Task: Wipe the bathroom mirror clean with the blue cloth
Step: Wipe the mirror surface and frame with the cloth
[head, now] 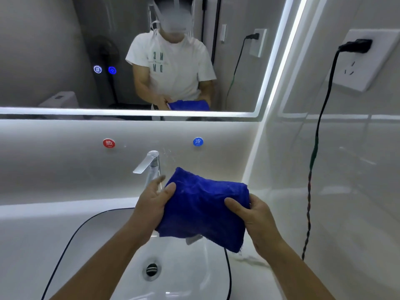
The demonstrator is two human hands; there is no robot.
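Observation:
A folded blue cloth [203,204] is held over the white sink [121,245], between both my hands. My left hand [151,202] grips its left edge, thumb on top. My right hand [257,219] grips its right edge, thumb pressed into the fabric. The bathroom mirror [54,50] fills the upper left of the view, with a lit strip along its bottom and right edges. It reflects a person in a white T-shirt holding the cloth. Both hands are well below the mirror's lower edge.
A chrome tap [149,164] stands behind my left hand. Red hot [108,143] and blue cold [198,141] markers are on the back wall. On the right wall, a socket [363,61] holds a black plug whose cable [313,152] hangs down. Two lit touch buttons [105,69] glow on the mirror.

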